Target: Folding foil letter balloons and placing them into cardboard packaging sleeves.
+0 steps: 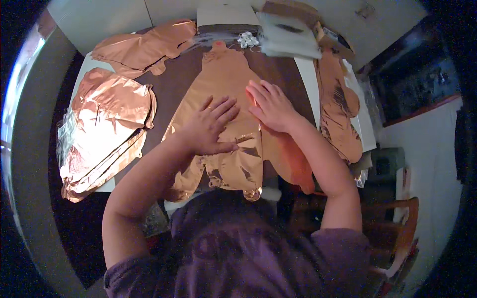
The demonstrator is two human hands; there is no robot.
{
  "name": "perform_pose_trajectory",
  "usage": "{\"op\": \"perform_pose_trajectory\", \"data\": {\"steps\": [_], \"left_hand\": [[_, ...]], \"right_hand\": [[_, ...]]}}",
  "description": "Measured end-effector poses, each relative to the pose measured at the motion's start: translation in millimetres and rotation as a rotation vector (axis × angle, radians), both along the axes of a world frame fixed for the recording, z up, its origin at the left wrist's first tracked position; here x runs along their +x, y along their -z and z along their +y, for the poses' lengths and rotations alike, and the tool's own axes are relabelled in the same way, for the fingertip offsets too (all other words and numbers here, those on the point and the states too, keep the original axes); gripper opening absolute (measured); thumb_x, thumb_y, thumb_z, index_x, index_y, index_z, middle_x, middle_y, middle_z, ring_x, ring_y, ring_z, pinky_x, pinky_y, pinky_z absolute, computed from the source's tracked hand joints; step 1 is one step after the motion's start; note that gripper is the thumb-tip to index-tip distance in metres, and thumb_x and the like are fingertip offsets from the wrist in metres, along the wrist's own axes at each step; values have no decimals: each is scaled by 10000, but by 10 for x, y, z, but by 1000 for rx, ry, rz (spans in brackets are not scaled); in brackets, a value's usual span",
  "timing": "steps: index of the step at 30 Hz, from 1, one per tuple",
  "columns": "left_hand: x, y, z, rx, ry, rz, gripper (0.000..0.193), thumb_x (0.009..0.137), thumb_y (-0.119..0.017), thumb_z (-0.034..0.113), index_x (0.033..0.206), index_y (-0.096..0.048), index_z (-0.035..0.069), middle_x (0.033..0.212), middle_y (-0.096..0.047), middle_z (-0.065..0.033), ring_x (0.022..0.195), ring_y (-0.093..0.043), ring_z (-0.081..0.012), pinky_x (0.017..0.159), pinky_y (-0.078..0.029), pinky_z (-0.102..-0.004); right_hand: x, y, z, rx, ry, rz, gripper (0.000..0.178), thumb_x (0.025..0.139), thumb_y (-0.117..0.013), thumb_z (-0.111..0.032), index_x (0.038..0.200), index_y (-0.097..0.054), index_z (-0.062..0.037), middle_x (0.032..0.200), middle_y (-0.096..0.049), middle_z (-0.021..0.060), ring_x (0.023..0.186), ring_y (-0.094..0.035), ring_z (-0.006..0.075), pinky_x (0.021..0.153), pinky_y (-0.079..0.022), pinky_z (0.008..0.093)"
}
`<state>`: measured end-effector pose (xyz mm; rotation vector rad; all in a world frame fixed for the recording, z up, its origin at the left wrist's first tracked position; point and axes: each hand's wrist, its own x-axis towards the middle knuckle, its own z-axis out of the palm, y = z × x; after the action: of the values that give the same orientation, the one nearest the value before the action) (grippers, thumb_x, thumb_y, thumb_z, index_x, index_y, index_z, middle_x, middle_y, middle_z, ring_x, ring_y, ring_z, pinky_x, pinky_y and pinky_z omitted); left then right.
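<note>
A flat, uninflated rose-gold foil balloon (226, 77) lies in front of me. Its narrow tip points to the far side, and its near part is folded and creased. My left hand (211, 126) rests on its middle with fingers spread. On the balloon's right edge lies my right hand (271, 107), fingers stretched out and slightly bent, with no object visible in them. An orange-tinted foil flap (288, 156) extends from under that hand toward the near edge of the table. What lies beneath my palms is hidden.
More flat foil balloons (112, 102) are piled at the left, with another foil piece (149, 47) at the far left. Along the right side lies a long foil balloon (335, 109). A clear plastic bag (288, 37) and a white ribbon bundle (248, 39) sit at the back.
</note>
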<state>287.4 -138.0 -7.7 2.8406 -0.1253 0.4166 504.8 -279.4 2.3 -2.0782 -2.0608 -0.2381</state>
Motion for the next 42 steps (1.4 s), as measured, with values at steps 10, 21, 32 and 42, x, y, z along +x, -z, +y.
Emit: {"op": "perform_pose_trajectory", "data": {"steps": [10,21,32,42], "left_hand": [[-8,-20,-3,-2,-37,59,955,778,-555,671,1449,-342,25,1517,-305,-199,1420,-256,-355,1138,-160,-564],[3,-54,-22,54,-50,67,921,799,-512,689,1425,-383,25,1492,-358,-170,1411,-278,-327,1157,-163,-507],[26,-54,22,37,12,81,982,673,-611,533,1427,-343,-36,1520,-307,-182,1427,-250,-322,1165,-150,-509],[-20,33,22,85,30,44,820,716,-592,310,1398,-331,-63,1490,-314,-238,1414,-263,-375,1162,-138,-534]], "right_hand": [[-309,-736,-1012,-75,695,370,484,836,-700,-348,1143,-580,6,1099,-620,191,1023,-618,291,895,-481,379],[-934,-787,-1251,48,553,978,202,780,-737,-162,797,-601,-13,717,-598,78,606,-571,219,563,-464,345],[-343,-177,-526,101,222,471,412,915,-589,-200,1284,-546,-23,1364,-512,180,1263,-486,333,1073,-360,424],[-473,22,-252,-53,175,224,616,937,-518,-374,1406,-385,3,1518,-309,172,1402,-278,354,1141,-188,535]]}}
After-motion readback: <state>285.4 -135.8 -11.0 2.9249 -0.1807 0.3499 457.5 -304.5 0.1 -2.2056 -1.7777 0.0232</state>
